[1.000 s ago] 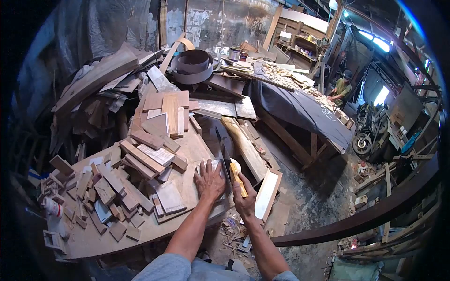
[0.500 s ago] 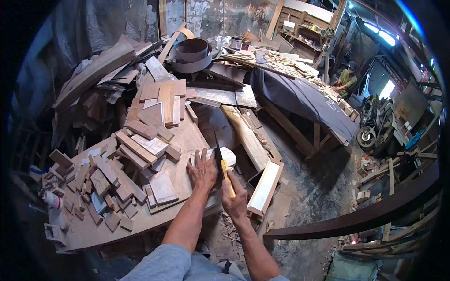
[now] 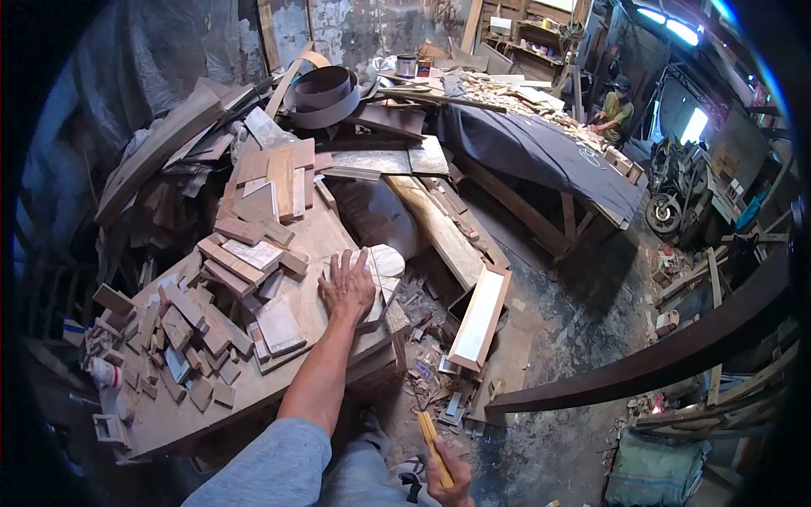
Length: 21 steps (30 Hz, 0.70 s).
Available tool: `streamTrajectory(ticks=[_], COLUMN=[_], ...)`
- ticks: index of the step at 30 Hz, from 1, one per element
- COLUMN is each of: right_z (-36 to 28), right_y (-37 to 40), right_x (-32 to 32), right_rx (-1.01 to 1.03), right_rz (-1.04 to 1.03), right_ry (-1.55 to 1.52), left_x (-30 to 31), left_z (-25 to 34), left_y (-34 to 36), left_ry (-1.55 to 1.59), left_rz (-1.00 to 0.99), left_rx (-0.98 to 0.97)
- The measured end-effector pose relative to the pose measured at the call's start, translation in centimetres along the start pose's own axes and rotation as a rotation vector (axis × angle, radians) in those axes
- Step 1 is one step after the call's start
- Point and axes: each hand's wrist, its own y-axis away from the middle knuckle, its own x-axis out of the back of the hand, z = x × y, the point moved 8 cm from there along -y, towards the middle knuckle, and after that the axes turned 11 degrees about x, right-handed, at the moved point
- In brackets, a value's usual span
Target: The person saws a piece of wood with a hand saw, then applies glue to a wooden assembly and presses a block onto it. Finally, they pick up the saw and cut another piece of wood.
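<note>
My left hand (image 3: 347, 287) lies with its fingers spread on a pale wooden board (image 3: 384, 264) with a rounded end, pressing it on the workbench (image 3: 317, 241) near its right edge. Low in the view, beyond the bench edge, my right hand (image 3: 450, 480) is wrapped round the yellow handle (image 3: 434, 448) of a saw. The saw's blade cannot be made out now. Stacked wooden blocks (image 3: 245, 258) sit on the bench to the left of my left hand.
A long narrow framed box (image 3: 480, 319) stands right of the bench. A dark curved beam (image 3: 608, 372) crosses the right side. Behind is a cloth-covered table (image 3: 541, 160) with wood pieces; a person (image 3: 615, 111) is beside it. Scraps litter the floor.
My right hand has moved down and away from the board with the saw handle. My left hand stays on the board. The camera view has shifted a little.
</note>
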Motion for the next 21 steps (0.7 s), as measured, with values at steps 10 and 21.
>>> streamTrajectory(ticks=[10, 21], right_z=[-7.1, 2.7], right_y=[-2.9, -22.6], right_x=[6.1, -6.5], right_rx=[0.058, 0.045], right_rz=[0.089, 0.125], right_ry=[-0.092, -0.169], left_x=[0.0, -0.3], left_z=[-0.1, -0.6], left_y=[0.0, -0.1], left_ry=[0.004, 0.044], left_rz=[0.002, 0.068], left_rx=[-0.022, -0.057])
